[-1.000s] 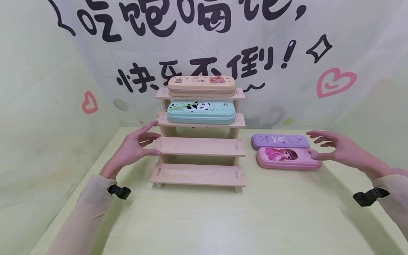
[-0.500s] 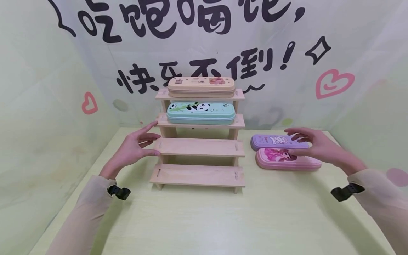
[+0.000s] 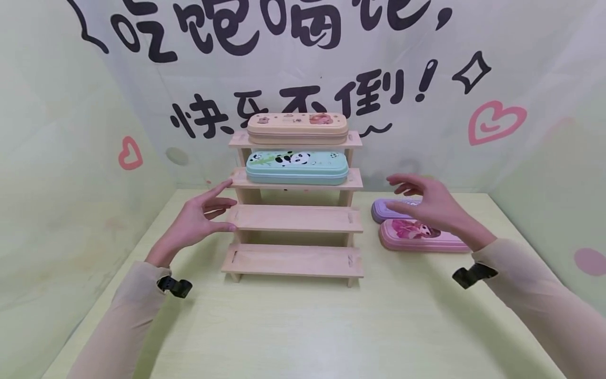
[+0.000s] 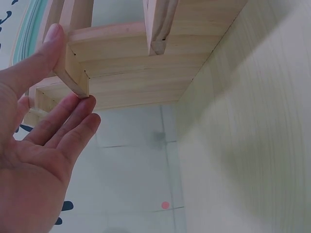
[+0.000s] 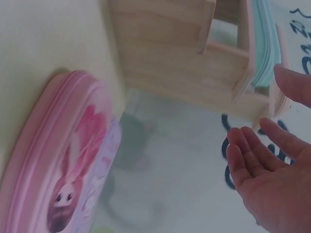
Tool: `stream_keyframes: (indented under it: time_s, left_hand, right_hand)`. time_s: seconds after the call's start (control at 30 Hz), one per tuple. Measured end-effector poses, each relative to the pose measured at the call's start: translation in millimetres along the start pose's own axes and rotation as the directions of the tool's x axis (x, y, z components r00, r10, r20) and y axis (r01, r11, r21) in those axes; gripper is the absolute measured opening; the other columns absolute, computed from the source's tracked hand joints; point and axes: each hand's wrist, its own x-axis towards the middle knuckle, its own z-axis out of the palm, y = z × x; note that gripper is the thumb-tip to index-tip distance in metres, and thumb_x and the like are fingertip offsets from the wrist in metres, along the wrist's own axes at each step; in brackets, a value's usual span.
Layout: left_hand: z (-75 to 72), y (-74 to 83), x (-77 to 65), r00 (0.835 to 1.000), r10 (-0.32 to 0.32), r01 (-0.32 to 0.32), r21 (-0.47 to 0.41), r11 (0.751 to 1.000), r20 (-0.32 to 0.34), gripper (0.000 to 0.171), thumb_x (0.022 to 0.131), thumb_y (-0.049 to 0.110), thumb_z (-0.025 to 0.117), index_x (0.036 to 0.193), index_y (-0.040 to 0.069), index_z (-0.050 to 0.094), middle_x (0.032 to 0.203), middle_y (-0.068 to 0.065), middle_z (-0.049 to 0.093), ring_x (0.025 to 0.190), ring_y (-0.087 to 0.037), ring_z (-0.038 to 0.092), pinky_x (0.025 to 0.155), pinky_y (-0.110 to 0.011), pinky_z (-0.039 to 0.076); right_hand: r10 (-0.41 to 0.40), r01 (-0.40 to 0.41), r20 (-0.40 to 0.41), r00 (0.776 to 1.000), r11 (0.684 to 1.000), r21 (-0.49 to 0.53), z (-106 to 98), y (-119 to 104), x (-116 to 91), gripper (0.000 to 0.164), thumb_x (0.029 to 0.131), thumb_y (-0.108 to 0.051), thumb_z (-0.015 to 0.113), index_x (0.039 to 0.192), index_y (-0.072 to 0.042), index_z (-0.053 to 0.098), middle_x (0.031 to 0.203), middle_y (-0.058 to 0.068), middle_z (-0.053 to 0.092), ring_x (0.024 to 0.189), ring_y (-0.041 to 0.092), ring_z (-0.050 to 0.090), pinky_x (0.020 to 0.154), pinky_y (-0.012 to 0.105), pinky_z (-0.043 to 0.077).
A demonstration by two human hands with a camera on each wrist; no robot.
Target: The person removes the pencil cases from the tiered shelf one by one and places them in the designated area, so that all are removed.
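"Talk me through the left side!"

"The left hand [image 3: 194, 218] grips a four-step stand of pale wood [image 3: 293, 259]! Thumb at the front edge of the third shelf down, fingers at the back edge, index fingertip up at the end of the shelf above."

"And the right hand [image 3: 431, 202]?"

"In the air and empty, fingers loosely curved, thumb spread away from them. From the head it overlaps a long purple case with rounded ends [image 3: 379, 211], covering much of the lid, but the right wrist view shows clear space between hand and case."

"Where's that case lying?"

"Flat on the pale yellow-green table [image 3: 293, 326], just right of the stand. Right in front of it sits a long pink case with a big-eyed girl on its lid [image 3: 416, 236]."

"Anything up on the stand?"

"Oh yes! On the top shelf, a peach rounded case with small printed pictures [image 3: 297, 129]; one step down, a mint-green rounded case with pandas [image 3: 297, 168]. Both lie lengthwise along their shelves."

"And behind?"

"A whitish backdrop with bold black Chinese characters [image 3: 236, 73], a pink outlined heart [image 3: 497, 123] over on the right!"
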Motion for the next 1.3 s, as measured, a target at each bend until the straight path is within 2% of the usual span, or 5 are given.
stream_keyframes:
  time_s: [0.13,0.3,0.47,0.8,1.3]
  left_hand:
    - [-0.3,0.0,-0.8,1.000,0.006,-0.006,-0.002,1.000,-0.002,0.107,0.079,0.009,0.095,0.165,0.033,0.037,0.135,-0.014,0.068,0.129,-0.032,0.062,0.112,-0.044,0.050]
    - [0.1,-0.8,-0.1,1.000,0.008,-0.008,-0.003,1.000,-0.006,0.106,0.079,0.009,0.095,0.165,0.034,0.038,0.135,-0.014,0.068,0.129,-0.032,0.062,0.112,-0.045,0.050]
    - [-0.1,-1.9,-1.0,1.000,0.003,-0.003,-0.005,1.000,-0.004,0.106,0.079,0.010,0.095,0.165,0.034,0.038,0.136,-0.015,0.067,0.129,-0.032,0.062,0.112,-0.046,0.049]
    - [-0.5,-1.8,-0.5,1.000,0.004,-0.004,-0.013,1.000,-0.007,0.107,0.079,0.007,0.094,0.165,0.034,0.037,0.136,-0.016,0.067,0.130,-0.033,0.062,0.112,-0.043,0.049]
    - [0.4,-1.2,0.3,1.000,-0.014,0.014,-0.002,1.000,-0.008,0.107,0.079,0.009,0.095,0.165,0.036,0.037,0.136,-0.014,0.067,0.130,-0.032,0.061,0.112,-0.043,0.049]
  right_hand:
    - [-0.017,0.017,-0.018,1.000,1.000,0.022,11,-16,10,0.061,0.094,-0.024,0.083,0.148,-0.009,0.059,0.137,0.012,0.064,0.120,0.031,0.060,0.105,0.049,0.050]
    - [-0.054,0.055,-0.039,0.998,0.998,0.025,23,-29,22,0.064,0.093,-0.025,0.084,0.149,-0.008,0.058,0.141,0.011,0.063,0.123,0.031,0.059,0.109,0.052,0.048]
    - [-0.084,0.084,-0.044,0.996,0.996,0.005,34,-37,34,0.069,0.092,-0.026,0.083,0.151,-0.005,0.055,0.145,0.015,0.060,0.125,0.036,0.058,0.110,0.057,0.048]
    - [-0.052,0.052,-0.035,0.998,0.999,-0.002,44,-53,55,0.078,0.092,-0.031,0.084,0.157,-0.006,0.048,0.157,0.014,0.051,0.134,0.038,0.053,0.113,0.057,0.045]
    - [-0.064,0.068,-0.083,0.994,0.997,0.047,58,-61,74,0.080,0.089,-0.025,0.088,0.157,-0.008,0.048,0.151,0.014,0.055,0.127,0.036,0.058,0.111,0.055,0.048]
